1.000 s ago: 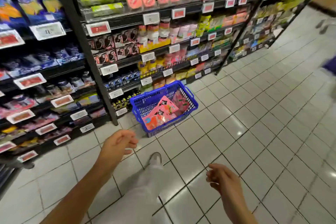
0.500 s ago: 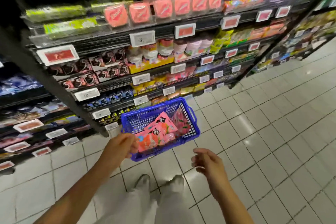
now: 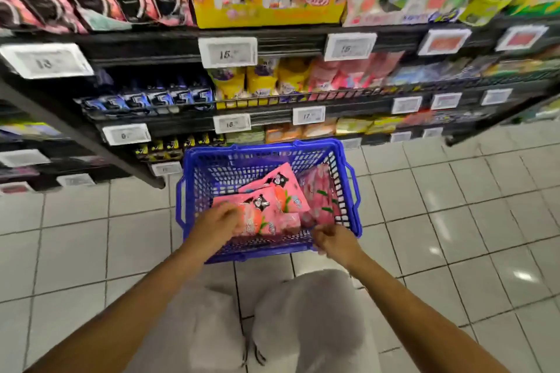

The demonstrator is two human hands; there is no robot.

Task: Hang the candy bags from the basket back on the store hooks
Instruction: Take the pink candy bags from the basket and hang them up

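Two hands reach into the blue basket: left hand curls on the nearest candy bag, which slants away to the right, while right hand pinches at a bag corner beside it, grip unclear.

A floor of pale glossy square tiles with dark grout catches bright ceiling-light glints at the right, while black store shelving packed with colourful goods and white price tags fills the far side.
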